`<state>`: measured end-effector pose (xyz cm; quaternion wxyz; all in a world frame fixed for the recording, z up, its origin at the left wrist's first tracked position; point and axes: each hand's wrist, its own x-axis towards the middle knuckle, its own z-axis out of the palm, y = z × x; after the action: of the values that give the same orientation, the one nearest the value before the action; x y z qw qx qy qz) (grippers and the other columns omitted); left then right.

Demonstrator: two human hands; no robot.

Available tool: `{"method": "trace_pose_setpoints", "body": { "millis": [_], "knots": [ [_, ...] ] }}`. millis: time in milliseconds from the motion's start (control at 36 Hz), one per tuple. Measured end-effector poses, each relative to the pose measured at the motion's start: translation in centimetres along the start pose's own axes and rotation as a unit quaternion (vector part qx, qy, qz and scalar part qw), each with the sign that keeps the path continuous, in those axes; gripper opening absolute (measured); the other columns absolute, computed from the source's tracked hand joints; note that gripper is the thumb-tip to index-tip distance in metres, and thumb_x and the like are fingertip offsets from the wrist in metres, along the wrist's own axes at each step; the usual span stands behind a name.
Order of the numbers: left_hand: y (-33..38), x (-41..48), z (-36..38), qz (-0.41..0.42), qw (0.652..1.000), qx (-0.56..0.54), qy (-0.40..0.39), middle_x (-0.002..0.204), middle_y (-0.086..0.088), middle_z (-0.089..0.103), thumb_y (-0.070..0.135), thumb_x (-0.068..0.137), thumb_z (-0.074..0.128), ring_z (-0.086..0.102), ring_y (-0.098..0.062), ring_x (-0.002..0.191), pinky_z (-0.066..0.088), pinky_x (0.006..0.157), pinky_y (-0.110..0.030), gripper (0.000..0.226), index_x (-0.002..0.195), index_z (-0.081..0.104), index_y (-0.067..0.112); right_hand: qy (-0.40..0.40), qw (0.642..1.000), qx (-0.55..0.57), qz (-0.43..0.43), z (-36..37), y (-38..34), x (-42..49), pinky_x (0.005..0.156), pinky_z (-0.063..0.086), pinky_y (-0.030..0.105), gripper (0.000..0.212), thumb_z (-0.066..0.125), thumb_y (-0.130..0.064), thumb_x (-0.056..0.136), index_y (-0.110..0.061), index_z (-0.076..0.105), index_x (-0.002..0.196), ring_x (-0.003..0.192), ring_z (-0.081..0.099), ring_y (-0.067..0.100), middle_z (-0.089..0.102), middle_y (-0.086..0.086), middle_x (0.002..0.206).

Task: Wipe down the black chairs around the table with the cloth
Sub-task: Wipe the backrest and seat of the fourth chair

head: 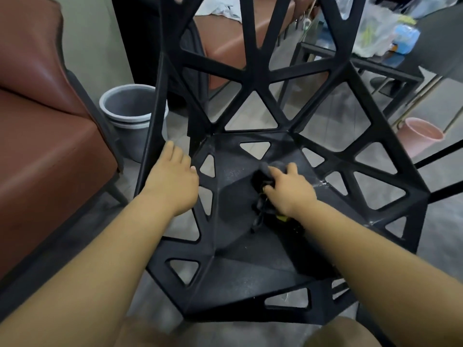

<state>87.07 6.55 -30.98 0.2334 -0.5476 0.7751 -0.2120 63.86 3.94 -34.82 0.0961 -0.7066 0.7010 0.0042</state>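
A black plastic chair [233, 246] with triangular cut-outs fills the middle of the view, its seat dusty with pale specks. My right hand [288, 189] presses a dark bunched cloth [263, 179] onto the middle of the seat, and frayed threads of the cloth trail below my wrist. My left hand [172, 181] grips the chair's left edge where the seat meets the side frame, fingers curled over it. The chair's back rises toward the top of the view.
A brown leather armchair [42, 136] stands close on the left. A grey bin [130, 108] sits behind the chair's left side and a pink bin [418, 136] on the right. A dark table [360, 61] with plastic bags on it stands at the back right.
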Motion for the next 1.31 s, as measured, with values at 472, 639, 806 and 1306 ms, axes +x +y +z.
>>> {"method": "trace_pose_setpoints", "body": {
  "millis": [472,639,806,1306],
  "knots": [
    [0.3,0.4,0.3,-0.024,0.997,-0.067,0.006,0.120,-0.009,0.051,0.031,0.097,0.028,0.035,-0.034,0.116,0.008,0.113,-0.048,0.040,0.122,0.056,0.017,0.004,0.999,-0.014,-0.052,0.0,0.8,-1.9,0.091,0.044,0.040,0.059,0.049,-0.041,0.091,-0.034,0.030,0.146,0.111,0.051,0.038,0.034,0.011,0.131],
    [2.4,0.8,0.1,-0.044,0.974,-0.220,-0.027,0.142,-0.010,0.030,0.046,0.095,0.036,0.016,-0.031,0.135,-0.013,0.112,-0.050,0.042,0.130,0.052,0.028,0.067,0.980,0.004,0.188,-1.1,6.2,0.7,0.083,0.039,0.043,0.047,0.043,-0.034,0.091,-0.019,0.040,0.136,0.111,0.043,0.041,0.030,0.015,0.129],
    [6.7,1.3,-0.1,0.005,0.937,-0.347,-0.046,0.156,-0.004,0.017,0.039,0.100,0.032,0.012,-0.022,0.144,0.001,0.117,-0.042,0.049,0.144,0.034,0.017,0.021,0.999,0.018,-0.017,0.0,0.7,-2.1,0.090,0.043,0.039,0.052,0.049,-0.038,0.089,-0.033,0.039,0.140,0.114,0.050,0.036,0.033,0.008,0.131],
    [8.7,1.2,-1.8,-0.069,0.948,-0.309,0.000,0.122,-0.006,0.050,0.033,0.101,0.030,0.047,-0.023,0.114,0.037,0.093,-0.031,0.037,0.118,0.052,0.009,0.063,0.997,-0.029,0.040,-0.7,6.1,-0.8,0.086,0.042,0.040,0.051,0.046,-0.038,0.091,-0.031,0.038,0.141,0.115,0.045,0.038,0.032,0.010,0.135]
  ]
}}
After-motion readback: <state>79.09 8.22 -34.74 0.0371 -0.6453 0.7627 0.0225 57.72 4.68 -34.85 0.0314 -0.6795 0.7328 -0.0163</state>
